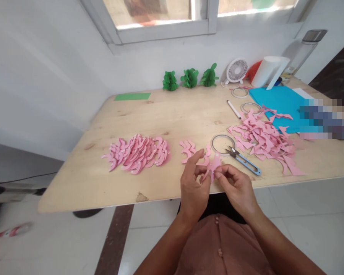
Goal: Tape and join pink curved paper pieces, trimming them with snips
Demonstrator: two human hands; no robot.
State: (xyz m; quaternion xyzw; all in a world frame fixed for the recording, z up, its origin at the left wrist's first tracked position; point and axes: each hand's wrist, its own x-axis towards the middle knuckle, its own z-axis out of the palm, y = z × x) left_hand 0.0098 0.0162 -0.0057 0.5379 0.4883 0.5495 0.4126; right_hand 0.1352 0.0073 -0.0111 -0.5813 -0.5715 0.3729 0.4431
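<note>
Left hand (195, 188) and right hand (238, 187) pinch a pink paper piece (216, 162) — blue snips (249, 164) lie near the right.

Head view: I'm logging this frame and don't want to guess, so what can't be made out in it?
All in the head view:
Held pink piece: partly covered by the left hand and right hand.
Small pink cutouts: partly hidden behind the left hand.
Blue sheet: right end masked by pixel blocks.
Bottle on the floor: label blurred, too small to read.
Window frame: top cut off by the upper edge.
</note>
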